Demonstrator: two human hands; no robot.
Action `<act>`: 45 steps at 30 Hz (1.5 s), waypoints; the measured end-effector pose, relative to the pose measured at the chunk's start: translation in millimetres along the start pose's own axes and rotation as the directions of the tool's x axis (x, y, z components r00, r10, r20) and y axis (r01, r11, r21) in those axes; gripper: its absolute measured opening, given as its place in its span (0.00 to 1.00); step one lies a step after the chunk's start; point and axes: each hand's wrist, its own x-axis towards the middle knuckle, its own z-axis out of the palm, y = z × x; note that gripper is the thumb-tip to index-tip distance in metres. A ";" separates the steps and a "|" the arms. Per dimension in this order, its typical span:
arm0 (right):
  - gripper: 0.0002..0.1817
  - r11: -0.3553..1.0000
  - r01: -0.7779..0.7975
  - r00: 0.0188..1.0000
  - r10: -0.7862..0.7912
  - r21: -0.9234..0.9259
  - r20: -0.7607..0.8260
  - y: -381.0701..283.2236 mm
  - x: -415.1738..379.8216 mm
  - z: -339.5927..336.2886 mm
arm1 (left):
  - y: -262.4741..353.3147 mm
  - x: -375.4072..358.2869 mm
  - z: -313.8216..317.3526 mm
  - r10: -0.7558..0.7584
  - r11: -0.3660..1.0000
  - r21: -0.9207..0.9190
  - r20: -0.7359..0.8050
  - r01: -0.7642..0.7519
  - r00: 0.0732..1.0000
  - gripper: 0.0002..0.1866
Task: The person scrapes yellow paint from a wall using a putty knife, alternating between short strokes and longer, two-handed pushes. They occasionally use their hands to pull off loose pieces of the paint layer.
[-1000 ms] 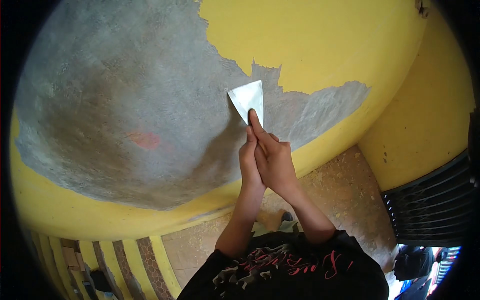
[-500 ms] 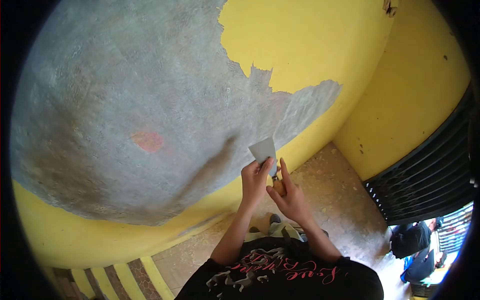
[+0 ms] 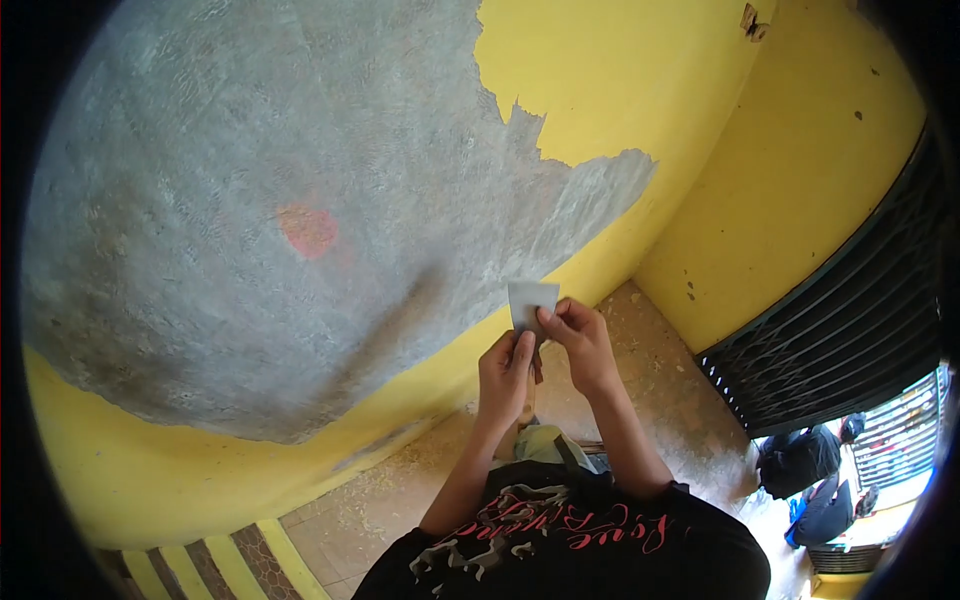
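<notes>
A putty knife with a flat grey metal blade (image 3: 533, 296) is held up before my chest, its wide edge pointing away from me. My left hand (image 3: 506, 372) is closed around the lower blade, thumb lying on its face. On the other side, my right hand (image 3: 584, 345) pinches the blade's right edge between thumb and bent fingers. Most of the handle is hidden behind my hands. Behind the tool stands a wall with a large bare grey patch (image 3: 230, 150), bordered by ragged yellow paint (image 3: 600, 80).
A reddish spot (image 3: 308, 231) marks the grey patch. Paint flakes lie on the tiled floor (image 3: 660, 350). A dark folding metal gate (image 3: 820, 340) stands at the right, with people in dark clothes (image 3: 800, 462) beyond it. Yellow-and-brown stripes (image 3: 215, 562) show at lower left.
My right hand has moved from the handle up to the blade, and its outstretched index finger has curled in. The blade has turned more upright. The view has shifted slightly.
</notes>
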 end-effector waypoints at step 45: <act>0.35 0.050 0.682 0.650 -0.499 -0.730 0.573 -72.6 116.9 27.9 | 8.8 127.4 52.5 0.501 0.810 0.479 -0.262 -0.339 0.825 0.23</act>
